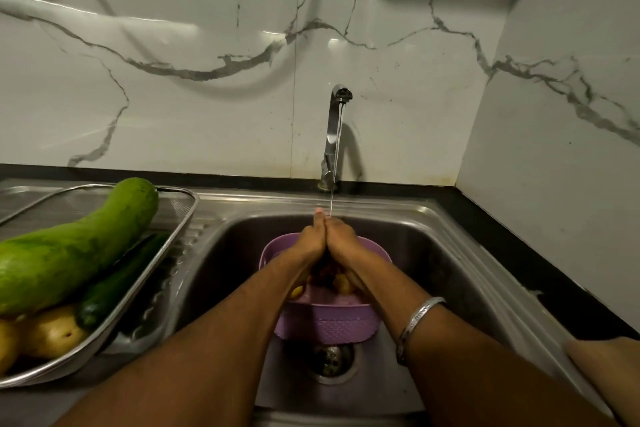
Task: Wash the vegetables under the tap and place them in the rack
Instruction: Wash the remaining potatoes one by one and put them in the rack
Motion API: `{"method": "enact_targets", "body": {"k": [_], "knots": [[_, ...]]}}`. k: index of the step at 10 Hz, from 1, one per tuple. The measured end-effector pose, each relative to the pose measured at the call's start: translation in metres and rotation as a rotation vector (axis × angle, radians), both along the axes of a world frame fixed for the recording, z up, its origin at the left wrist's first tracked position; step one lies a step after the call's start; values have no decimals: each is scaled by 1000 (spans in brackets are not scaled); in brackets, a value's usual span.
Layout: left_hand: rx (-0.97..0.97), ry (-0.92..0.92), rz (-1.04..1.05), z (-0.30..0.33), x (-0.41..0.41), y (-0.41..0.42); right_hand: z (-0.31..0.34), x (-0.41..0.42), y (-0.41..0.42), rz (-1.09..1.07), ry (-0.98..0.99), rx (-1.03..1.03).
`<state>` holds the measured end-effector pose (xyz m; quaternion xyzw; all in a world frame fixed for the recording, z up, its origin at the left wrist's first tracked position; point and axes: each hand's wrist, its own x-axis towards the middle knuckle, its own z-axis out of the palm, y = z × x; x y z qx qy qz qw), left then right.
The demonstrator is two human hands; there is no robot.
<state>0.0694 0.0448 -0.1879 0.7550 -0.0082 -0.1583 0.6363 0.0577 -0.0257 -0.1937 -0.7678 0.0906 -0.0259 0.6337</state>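
White grey-veined marble wall tiles [207, 107] meet in a corner — glossy, reflecting light — above a seemingly black stone counter edge [519, 229].

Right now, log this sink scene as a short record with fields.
tap: tap running, thin stream falling toward the hands
left hand: left hand pressed against the right one under the stream
right hand: right hand with a bangle on that forearm
held item: hidden between the palms, cannot tell
basket: purple basket in the sink, small yellowish vegetables inside
rack: metal rack left of the sink, holding a large green gourd, a dark cucumber and potatoes
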Motion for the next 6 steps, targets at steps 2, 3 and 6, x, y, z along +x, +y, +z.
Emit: {"method": "enact_targets", "body": {"k": [2,3,6], "knots": [[10,-16,-74,12,-6,-9,7,15,-16,-220,128,204],[-16,12,1,4,2,-11,4,19,-14,-183,231,146],[79,104,-71,3,-3,-1,7,28,-3,-262,274,15]]}}
